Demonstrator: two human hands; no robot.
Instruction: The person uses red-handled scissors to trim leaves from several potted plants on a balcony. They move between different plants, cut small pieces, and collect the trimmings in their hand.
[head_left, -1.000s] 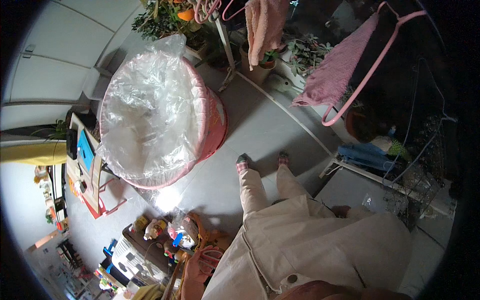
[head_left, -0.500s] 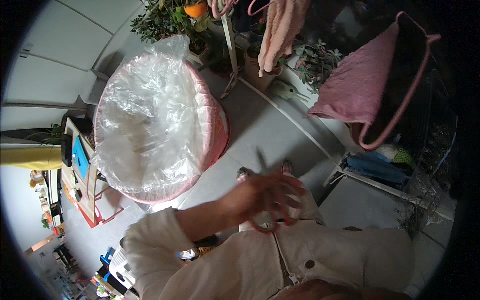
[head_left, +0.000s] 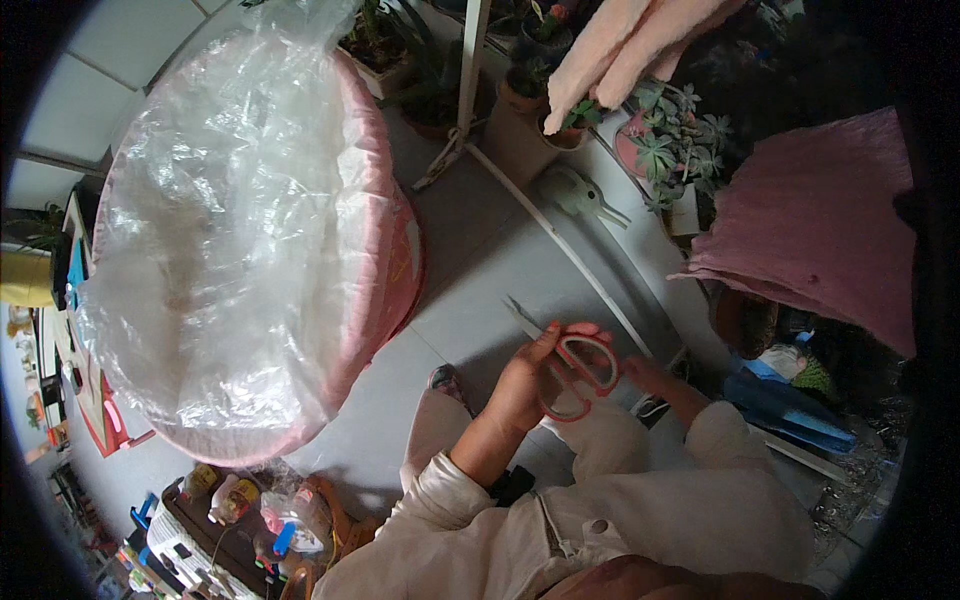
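Observation:
My left hand (head_left: 512, 392) is closed around a pair of scissors (head_left: 523, 318) with red-and-grey handles, held in front of my body. Its blades point up and to the left, away from me, and look nearly closed together. Both handle loops stand out to the right of my thumb. Beside those loops is my right hand (head_left: 655, 380), coming in from the right; it is blurred, and its fingers cannot be made out clearly. To the left stands a large round pink tub (head_left: 385, 240) with a clear plastic sheet (head_left: 240, 220) spread across its top.
A white rack bar (head_left: 560, 240) runs along the grey floor on the right. A peach towel (head_left: 620, 50) and a mauve towel (head_left: 810, 220) hang above potted plants (head_left: 660, 150). At lower left sits a white basket (head_left: 185, 550) with bottles and bags.
My view has shifted, so the tub appears larger and further left. The left hand has turned, bringing the scissors into plain sight. My right hand has come into view beside them.

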